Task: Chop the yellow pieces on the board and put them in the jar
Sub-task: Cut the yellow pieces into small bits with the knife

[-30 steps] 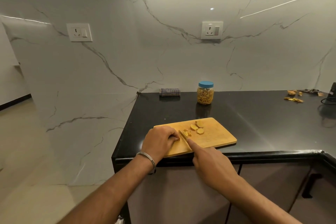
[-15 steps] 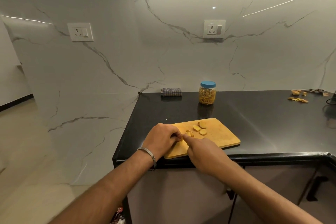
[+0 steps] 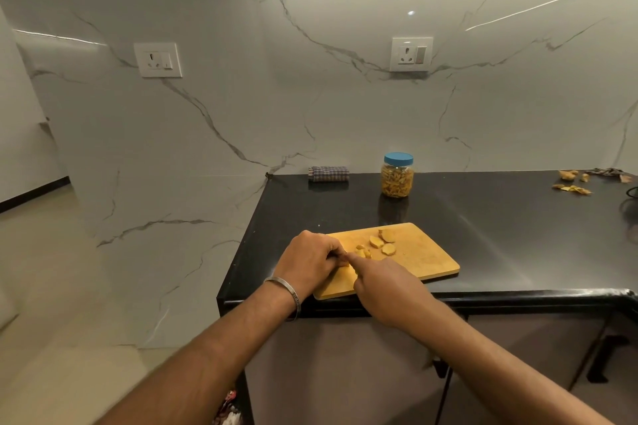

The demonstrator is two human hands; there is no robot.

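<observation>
Yellow pieces on board; left hand curled w/ fingers pinning one, right hand fist-curled, can't tell what it grips.

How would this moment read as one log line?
chopping | left hand holds piece | right hand cutting | slices on board | jar lidded

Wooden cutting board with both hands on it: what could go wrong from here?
The left hand grips a yellow piece right against the right hand, so its fingers might get nicked. The wooden cutting board appears to overhang the black counter edge and may tip. The blue-lidded plastic jar is closed, delaying transfer.
</observation>
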